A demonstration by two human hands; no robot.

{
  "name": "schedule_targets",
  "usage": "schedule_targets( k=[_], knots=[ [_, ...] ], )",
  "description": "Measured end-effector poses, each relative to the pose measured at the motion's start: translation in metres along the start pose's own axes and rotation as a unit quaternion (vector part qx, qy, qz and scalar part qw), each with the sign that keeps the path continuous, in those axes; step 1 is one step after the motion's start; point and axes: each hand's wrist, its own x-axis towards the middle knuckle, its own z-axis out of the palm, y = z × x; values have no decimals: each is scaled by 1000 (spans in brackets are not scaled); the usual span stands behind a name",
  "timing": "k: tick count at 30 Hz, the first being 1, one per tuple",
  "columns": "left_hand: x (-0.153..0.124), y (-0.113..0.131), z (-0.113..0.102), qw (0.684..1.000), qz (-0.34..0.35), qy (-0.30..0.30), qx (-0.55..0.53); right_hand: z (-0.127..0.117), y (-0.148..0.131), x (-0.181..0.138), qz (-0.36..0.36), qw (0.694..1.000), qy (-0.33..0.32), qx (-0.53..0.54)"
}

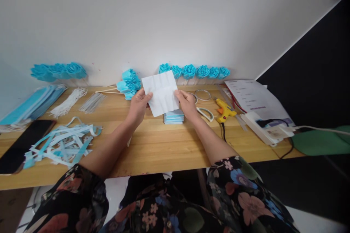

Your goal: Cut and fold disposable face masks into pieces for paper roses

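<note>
My left hand [139, 105] and my right hand [186, 102] hold up a creased white square sheet [162, 93] between them, one hand pinching each side, above the wooden table [164, 145]. Right under the sheet lies a small stack of blue and white squares [174, 117]. A cluster of blue folded flowers on sticks [129, 83] lies just behind my left hand.
Blue flowers [195, 71] line the wall. A yellow glue gun [224, 109], white scissors [205, 113], wire rings [202, 95], papers [253, 98] and a power strip [266, 131] lie right. At left are cut blue strips [64, 142], a phone [23, 143], face masks [30, 103] and white elastic [68, 102].
</note>
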Motion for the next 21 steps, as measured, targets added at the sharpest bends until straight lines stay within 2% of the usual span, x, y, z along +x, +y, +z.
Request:
schedule_targets(
  k=[4,12,21],
  knots=[
    [0,-1,0,1000,6,-16,-7,2,-4,-2,-32,998,21,-52],
    [-1,-8,2,993,-27,-103,56,0,-5,0,-25,996,57,-57],
    [5,-9,-3,997,-9,-68,47,-5,1,3,-44,994,83,-61]
  ],
)
